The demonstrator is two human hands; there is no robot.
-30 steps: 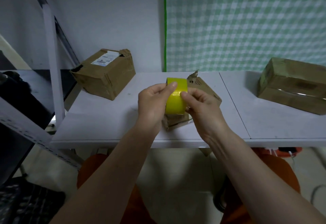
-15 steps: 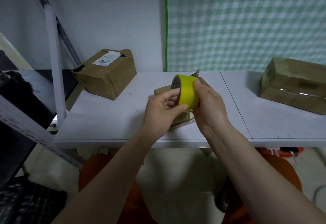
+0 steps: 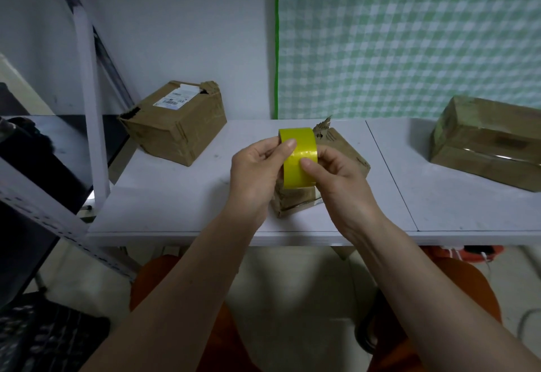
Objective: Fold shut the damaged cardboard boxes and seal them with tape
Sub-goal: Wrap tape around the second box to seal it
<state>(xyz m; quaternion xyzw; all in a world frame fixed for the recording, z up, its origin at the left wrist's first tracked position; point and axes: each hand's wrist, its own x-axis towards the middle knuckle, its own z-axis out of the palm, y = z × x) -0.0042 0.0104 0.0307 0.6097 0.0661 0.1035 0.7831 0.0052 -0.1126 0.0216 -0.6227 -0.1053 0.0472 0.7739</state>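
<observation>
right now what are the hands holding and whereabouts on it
Both hands hold the yellow tape roll: left hand with thumb on its outer band, right hand with thumb on the band's front.

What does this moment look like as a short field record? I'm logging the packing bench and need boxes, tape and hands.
tape: yellow tape roll, held above the table, no strip pulled out that I can see
left hand: grips the roll, thumb on its face
right hand: grips the roll, thumb on its face
middle box: behind the hands, torn flap sticking up
left box: torn corners, white label on top
right box: closed, glossy
</observation>
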